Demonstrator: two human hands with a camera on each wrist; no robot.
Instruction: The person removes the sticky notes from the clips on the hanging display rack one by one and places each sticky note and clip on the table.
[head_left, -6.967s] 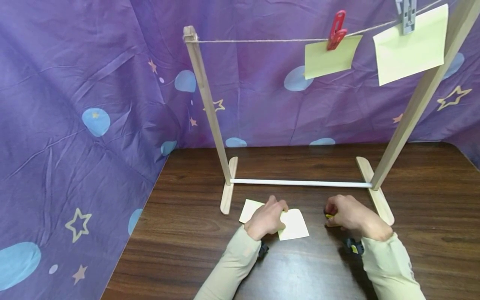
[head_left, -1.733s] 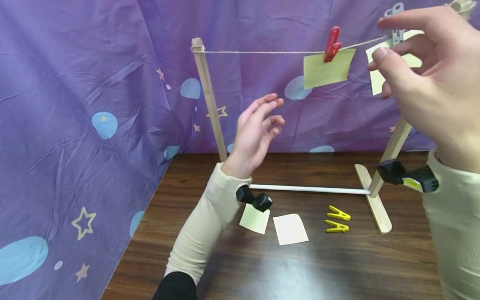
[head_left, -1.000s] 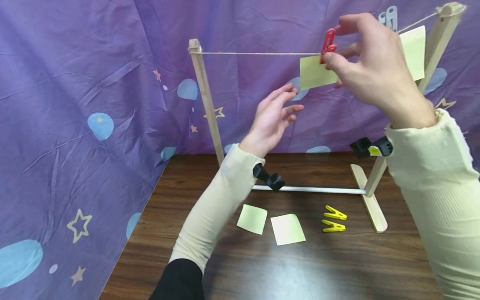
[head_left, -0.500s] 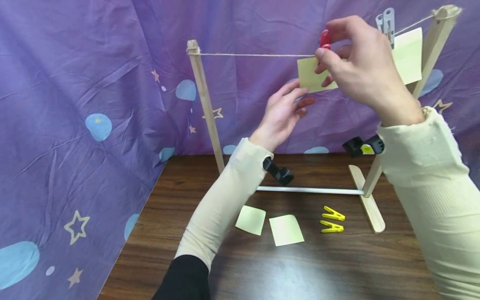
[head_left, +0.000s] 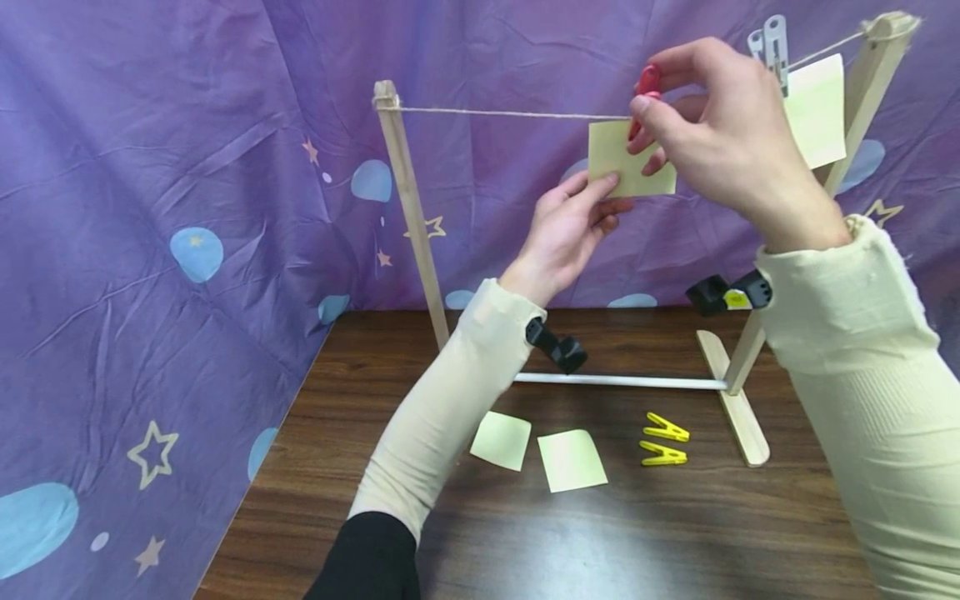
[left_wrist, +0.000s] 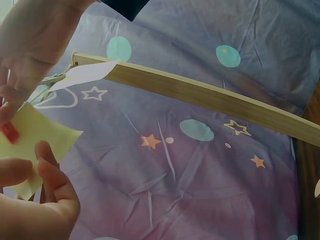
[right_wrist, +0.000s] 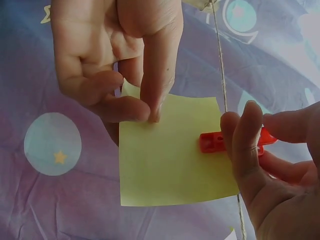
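Note:
In the head view my right hand (head_left: 723,150) pinches a red clothespin (head_left: 649,79) on the string between thumb and fingers. A yellow sticky note (head_left: 606,154) hangs below it, its lower left part pinched by my left hand (head_left: 561,237), thumb in front. The right wrist view shows the clothespin's red tip (right_wrist: 212,142) lying over the note (right_wrist: 170,165) near the string (right_wrist: 220,55). To the right, a grey clothespin (head_left: 777,50) holds a second pale yellow note (head_left: 817,117) on the string, partly hidden behind my right hand.
Two yellow clothespins (head_left: 664,454) and two sticky notes, a left one (head_left: 501,440) and a right one (head_left: 573,461), lie on the brown table (head_left: 360,400). A wooden frame with a left post (head_left: 412,200) and white crossbar (head_left: 622,381) carries the string. Purple cloth (head_left: 510,50) hangs behind.
Both hands have risen from the table to the string. My right hand has taken hold of the red clothespin, my left hand the note under it. The note now sits slightly lower and straighter.

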